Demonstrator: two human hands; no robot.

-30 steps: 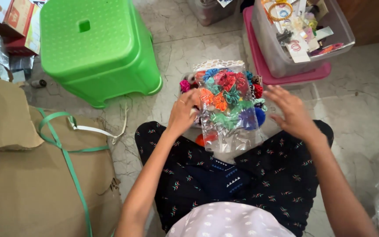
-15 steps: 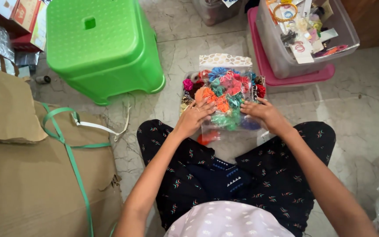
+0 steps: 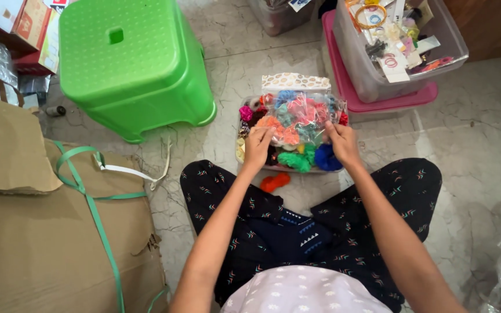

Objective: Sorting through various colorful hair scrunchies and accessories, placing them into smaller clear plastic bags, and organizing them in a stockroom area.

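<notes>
Two hands on one clear plastic packet of hair scrunchies [image 3: 298, 113], and it's held flat just above a shallow tray [image 3: 242, 155] of loose scrunchies on the marble floor [image 3: 471, 139]. The left hand [image 3: 257, 146] pinches the packet's near left edge, fingers closed on the plastic; the right hand [image 3: 343, 144] clamps the near right edge the same way. Under the packet, a green scrunchie [image 3: 294, 160] and a blue scrunchie [image 3: 326, 159] sit in the tray, and an orange scrunchie [image 3: 275, 181] lies on the floor just in front. A green plastic stool [image 3: 129, 64] stands to the left, a clear storage bin [image 3: 398, 46] of accessories on a pink lid [image 3: 378, 103] beyond, and a strapped cardboard carton [image 3: 47, 232] near left.
</notes>
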